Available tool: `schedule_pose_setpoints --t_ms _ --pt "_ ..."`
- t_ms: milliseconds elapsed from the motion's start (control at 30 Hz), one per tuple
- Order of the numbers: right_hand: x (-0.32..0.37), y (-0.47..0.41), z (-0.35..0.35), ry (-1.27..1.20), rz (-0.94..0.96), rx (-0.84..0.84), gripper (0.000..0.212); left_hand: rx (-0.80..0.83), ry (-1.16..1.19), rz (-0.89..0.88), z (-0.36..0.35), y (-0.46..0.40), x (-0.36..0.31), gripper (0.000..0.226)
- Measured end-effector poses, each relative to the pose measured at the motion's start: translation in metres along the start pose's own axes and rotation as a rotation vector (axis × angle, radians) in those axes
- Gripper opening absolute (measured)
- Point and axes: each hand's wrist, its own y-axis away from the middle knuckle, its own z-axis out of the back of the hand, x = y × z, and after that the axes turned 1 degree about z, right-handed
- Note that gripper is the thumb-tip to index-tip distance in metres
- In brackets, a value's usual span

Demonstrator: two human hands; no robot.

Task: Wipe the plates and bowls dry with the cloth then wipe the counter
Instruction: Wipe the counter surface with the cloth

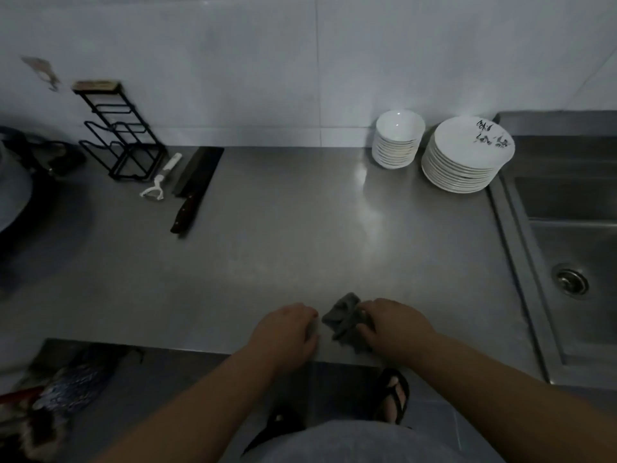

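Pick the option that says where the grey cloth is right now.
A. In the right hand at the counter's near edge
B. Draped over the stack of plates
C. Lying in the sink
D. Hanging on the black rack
A: the right hand grips the bunched grey cloth on the counter near its front edge, far from the stack of plates.

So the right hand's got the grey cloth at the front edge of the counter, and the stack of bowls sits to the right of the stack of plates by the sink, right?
Not quite. In the head view the stack of bowls sits left of the stack of plates, which is nearer the sink. The right hand does hold the grey cloth at the counter front edge.
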Motion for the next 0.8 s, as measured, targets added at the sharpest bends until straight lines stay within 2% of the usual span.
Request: schedule_pose_setpoints --t_ms 200,367,567,700,800 --pt "0.054 0.004 -0.04 -0.08 -0.212 -0.148 0.071 -0.052 0.025 -0.056 -0.005 0.029 0.046 0.051" --pt "0.076 -0.001 -0.043 -0.214 -0.324 -0.243 0.047 -0.056 0.126 -0.043 -0.007 0.05 0.071 0.049" --pt "0.139 0.0 -0.019 -0.545 -0.14 -0.355 0.022 -0.142 0.412 0.02 0.006 0.066 0.088 0.041" --pt "0.187 -0.007 0.004 -0.765 -0.018 -0.355 0.028 -0.191 0.622 0.075 0.025 0.073 0.099 0.037" --pt "0.217 -0.016 0.029 -0.941 0.017 -0.289 0.025 -0.365 0.771 0.181 0.041 0.083 0.114 0.006"
